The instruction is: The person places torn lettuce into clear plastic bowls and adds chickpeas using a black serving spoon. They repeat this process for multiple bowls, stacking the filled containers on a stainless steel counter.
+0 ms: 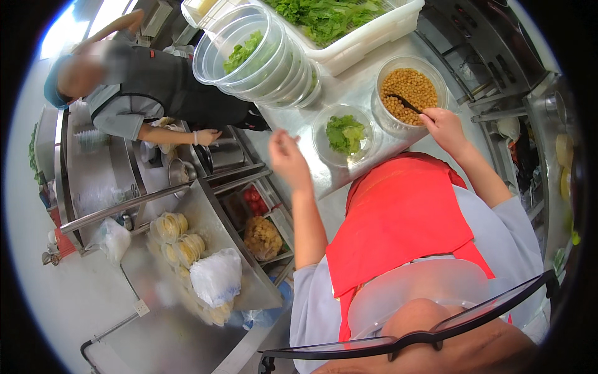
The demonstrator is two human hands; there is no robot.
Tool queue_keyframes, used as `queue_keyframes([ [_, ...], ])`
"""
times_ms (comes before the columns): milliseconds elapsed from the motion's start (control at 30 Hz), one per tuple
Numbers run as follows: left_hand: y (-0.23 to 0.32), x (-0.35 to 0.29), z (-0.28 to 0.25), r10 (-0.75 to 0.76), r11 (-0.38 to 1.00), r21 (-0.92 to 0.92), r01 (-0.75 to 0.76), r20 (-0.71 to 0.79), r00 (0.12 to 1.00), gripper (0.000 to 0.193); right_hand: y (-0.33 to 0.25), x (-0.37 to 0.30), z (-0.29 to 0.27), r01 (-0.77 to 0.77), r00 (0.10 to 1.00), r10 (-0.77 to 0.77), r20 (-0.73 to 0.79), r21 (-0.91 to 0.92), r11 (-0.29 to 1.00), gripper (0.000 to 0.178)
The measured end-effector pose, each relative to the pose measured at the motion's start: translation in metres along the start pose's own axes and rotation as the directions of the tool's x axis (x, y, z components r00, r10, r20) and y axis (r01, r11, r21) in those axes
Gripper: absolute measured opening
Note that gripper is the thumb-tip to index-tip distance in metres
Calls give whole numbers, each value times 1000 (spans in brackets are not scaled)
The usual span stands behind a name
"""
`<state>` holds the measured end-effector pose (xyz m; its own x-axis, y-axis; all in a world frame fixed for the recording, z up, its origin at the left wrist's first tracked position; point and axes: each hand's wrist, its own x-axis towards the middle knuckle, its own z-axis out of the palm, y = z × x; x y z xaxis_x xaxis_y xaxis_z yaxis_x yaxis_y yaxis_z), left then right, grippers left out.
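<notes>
My right hand (pixel 443 129) is closed on the handle of a black spoon (pixel 403 101). The spoon's other end lies among chickpeas (pixel 416 86) in a large clear round tub (pixel 391 118). To its left, a clear plastic bowl (pixel 322 149) with lettuce leaves (pixel 344 134) in it rests on the metal table. My left hand (pixel 289 161) hovers at the table's left edge, beside that bowl and apart from it. Its fingers are loosely bent and slightly blurred, with nothing visible in them.
Stacked clear bowls (pixel 268 78), some holding lettuce, stand at the far left of the metal table (pixel 336 177). Behind is a white crate (pixel 374 37) of leafy greens. A co-worker (pixel 156 87) stands at left, near an open drawer (pixel 265 199) of ingredients.
</notes>
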<state>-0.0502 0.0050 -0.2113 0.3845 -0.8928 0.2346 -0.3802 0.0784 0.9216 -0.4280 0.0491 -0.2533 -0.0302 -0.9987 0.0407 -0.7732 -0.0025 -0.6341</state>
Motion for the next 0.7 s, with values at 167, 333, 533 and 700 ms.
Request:
queue_keyframes([
  [167,101,109,-28,146,973,-146,-179,-212,966,29,20,4,-8,-198,972,233,-42,396,896,26],
  [333,159,166,-28,-11,994,112,13,-20,1000,49,7,3,-37,-381,914,390,116,576,723,27],
  [533,159,195,-19,-73,916,400,38,72,995,32,-50,-5,-28,226,971,-184,-153,329,917,19],
  [700,170,177,-25,124,991,48,-123,-25,992,14,-31,3,-8,154,980,-176,-94,-202,967,19],
])
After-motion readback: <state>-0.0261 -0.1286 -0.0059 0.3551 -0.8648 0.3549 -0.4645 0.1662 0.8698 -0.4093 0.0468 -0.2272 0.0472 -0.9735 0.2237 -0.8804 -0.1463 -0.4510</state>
